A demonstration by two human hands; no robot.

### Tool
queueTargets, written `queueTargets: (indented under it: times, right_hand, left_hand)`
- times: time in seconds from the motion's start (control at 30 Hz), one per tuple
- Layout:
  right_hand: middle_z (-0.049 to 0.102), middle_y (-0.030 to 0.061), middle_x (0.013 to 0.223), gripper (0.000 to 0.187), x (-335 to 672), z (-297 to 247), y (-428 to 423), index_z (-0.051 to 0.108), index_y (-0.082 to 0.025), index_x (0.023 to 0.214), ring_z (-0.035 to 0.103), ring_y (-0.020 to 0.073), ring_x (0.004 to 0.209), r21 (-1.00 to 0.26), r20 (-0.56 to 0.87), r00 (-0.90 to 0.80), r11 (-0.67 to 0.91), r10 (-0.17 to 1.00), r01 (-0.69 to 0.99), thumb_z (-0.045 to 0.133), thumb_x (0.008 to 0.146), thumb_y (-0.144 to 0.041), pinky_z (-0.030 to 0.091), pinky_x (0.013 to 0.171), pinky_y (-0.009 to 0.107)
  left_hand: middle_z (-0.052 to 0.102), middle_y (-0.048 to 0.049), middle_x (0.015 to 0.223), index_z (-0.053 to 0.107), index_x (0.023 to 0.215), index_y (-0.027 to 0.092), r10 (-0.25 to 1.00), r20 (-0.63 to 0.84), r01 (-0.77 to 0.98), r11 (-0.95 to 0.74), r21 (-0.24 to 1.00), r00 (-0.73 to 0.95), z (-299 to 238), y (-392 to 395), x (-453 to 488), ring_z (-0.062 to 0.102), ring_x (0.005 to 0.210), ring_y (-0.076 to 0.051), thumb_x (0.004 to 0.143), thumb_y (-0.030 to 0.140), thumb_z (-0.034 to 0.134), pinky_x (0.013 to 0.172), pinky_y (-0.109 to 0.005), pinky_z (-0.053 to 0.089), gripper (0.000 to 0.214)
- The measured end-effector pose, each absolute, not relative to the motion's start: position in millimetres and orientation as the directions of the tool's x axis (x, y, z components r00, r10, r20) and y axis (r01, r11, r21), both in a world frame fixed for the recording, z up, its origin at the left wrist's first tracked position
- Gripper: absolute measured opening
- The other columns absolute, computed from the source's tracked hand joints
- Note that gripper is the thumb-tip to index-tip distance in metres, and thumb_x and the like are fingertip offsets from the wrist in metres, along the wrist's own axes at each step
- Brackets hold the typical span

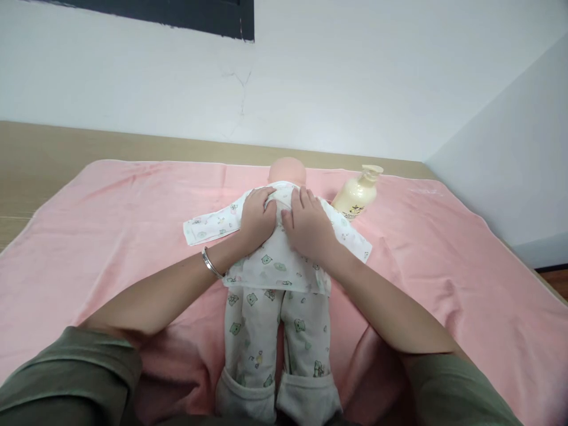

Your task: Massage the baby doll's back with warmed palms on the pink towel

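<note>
On our soft pink fabric blanket (146,198) lies a round-headed doll in white, green-printed clothes (279,273). Our bare left hand (258,219) and bare right hand (309,228) rest spread on its upper body; we should press lightly, evenly.

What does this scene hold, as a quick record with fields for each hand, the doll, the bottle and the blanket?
Left hand: resting on the patterned top; silver bracelet at wrist
Right hand: resting on the same top, beside the left
Doll: lying in top and matching trousers
Pump bottle: cream-coloured, near the doll's sleeve on the right
Blanket: pink, under the doll
</note>
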State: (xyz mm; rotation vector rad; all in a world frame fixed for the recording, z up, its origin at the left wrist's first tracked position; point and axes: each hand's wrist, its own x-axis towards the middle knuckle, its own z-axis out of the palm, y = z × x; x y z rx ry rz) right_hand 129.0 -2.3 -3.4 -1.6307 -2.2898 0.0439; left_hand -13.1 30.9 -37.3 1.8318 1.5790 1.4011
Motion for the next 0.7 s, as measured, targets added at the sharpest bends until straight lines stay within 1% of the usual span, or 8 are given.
queueTargets:
  times: [0.1, 0.17, 0.23, 0.3, 0.4, 0.47, 0.57, 0.7]
  right_hand:
    - [0.033, 0.0239, 0.166, 0.060, 115, -7, -24, 0.038, -0.001, 0.156, 0.024, 0.0397, 0.158, -0.157, 0.315, -0.384, 0.446, 0.868, 0.881, 0.034, 0.102, -0.028, 0.023, 0.128, 0.058]
    - [0.033, 0.0196, 0.167, 0.060, 116, -7, -18, 0.039, -0.004, 0.156, 0.022, 0.0373, 0.159, -0.192, 0.298, -0.420, 0.485, 0.857, 0.853, 0.035, 0.100, -0.026, 0.021, 0.129, 0.058]
    - [0.031, 0.0185, 0.168, 0.062, 123, -5, 0, 0.038, -0.005, 0.157, 0.023, 0.0365, 0.159, -0.274, 0.253, -0.380, 0.443, 0.890, 0.854, 0.036, 0.100, -0.029, 0.021, 0.130, 0.057]
    - [0.028, 0.0199, 0.169, 0.066, 133, -2, 20, 0.033, -0.002, 0.159, 0.022, 0.0366, 0.159, -0.347, 0.195, -0.305, 0.357, 0.932, 0.867, 0.036, 0.101, -0.034, 0.021, 0.130, 0.055]
    - [0.025, 0.0218, 0.169, 0.069, 141, 1, 36, 0.027, 0.001, 0.160, 0.021, 0.0366, 0.159, -0.380, 0.151, -0.241, 0.281, 0.959, 0.881, 0.033, 0.102, -0.036, 0.020, 0.130, 0.053]
    - [0.030, 0.0231, 0.167, 0.067, 139, 1, 30, 0.030, 0.002, 0.158, 0.026, 0.0383, 0.157, -0.350, 0.176, -0.224, 0.274, 0.959, 0.896, 0.033, 0.102, -0.035, 0.023, 0.129, 0.055]
    - [0.038, 0.0267, 0.162, 0.062, 126, -2, 3, 0.038, 0.002, 0.154, 0.033, 0.0408, 0.153, -0.253, 0.266, -0.249, 0.316, 0.931, 0.914, 0.032, 0.102, -0.030, 0.027, 0.126, 0.058]
    - [0.032, 0.0255, 0.165, 0.061, 112, -8, -26, 0.039, -0.002, 0.156, 0.026, 0.0417, 0.156, -0.164, 0.342, -0.344, 0.416, 0.875, 0.895, 0.037, 0.101, -0.029, 0.025, 0.126, 0.060]
  left_hand:
    - [0.074, -0.0107, 0.119, 0.070, 0.110, 0.016, 0.891, 0.440, 0.542, -0.317, 0.778, -0.112, -35, 30, -14, 0.065, 0.115, -0.025, 0.084, 0.025, 0.042, 0.109, -0.044, 0.051, 0.039]
    - [0.074, -0.0103, 0.118, 0.069, 0.111, 0.016, 0.896, 0.437, 0.571, -0.319, 0.757, -0.079, -33, 29, -13, 0.065, 0.113, -0.025, 0.086, 0.024, 0.040, 0.108, -0.045, 0.051, 0.039]
    - [0.073, -0.0116, 0.121, 0.068, 0.115, 0.015, 0.893, 0.450, 0.625, -0.337, 0.704, -0.026, -31, 26, -11, 0.064, 0.117, -0.026, 0.087, 0.022, 0.037, 0.111, -0.046, 0.050, 0.042]
    - [0.068, -0.0147, 0.132, 0.066, 0.123, 0.012, 0.877, 0.481, 0.682, -0.359, 0.637, 0.013, -31, 20, -8, 0.059, 0.129, -0.028, 0.089, 0.021, 0.037, 0.119, -0.048, 0.043, 0.045]
    - [0.058, -0.0180, 0.147, 0.058, 0.136, 0.007, 0.851, 0.523, 0.733, -0.378, 0.566, 0.035, -33, 10, -3, 0.048, 0.144, -0.030, 0.091, 0.022, 0.039, 0.128, -0.050, 0.031, 0.051]
    - [0.059, -0.0187, 0.146, 0.057, 0.137, 0.007, 0.855, 0.517, 0.737, -0.372, 0.564, 0.035, -32, 10, -2, 0.049, 0.143, -0.032, 0.091, 0.023, 0.040, 0.127, -0.051, 0.033, 0.052]
    - [0.068, -0.0175, 0.130, 0.064, 0.125, 0.011, 0.894, 0.447, 0.716, -0.328, 0.616, 0.026, -29, 21, -8, 0.060, 0.126, -0.032, 0.090, 0.025, 0.039, 0.116, -0.053, 0.044, 0.045]
    - [0.071, -0.0156, 0.123, 0.067, 0.116, 0.014, 0.935, 0.353, 0.682, -0.270, 0.680, 0.018, -22, 38, -17, 0.064, 0.117, -0.030, 0.091, 0.028, 0.038, 0.111, -0.050, 0.049, 0.041]
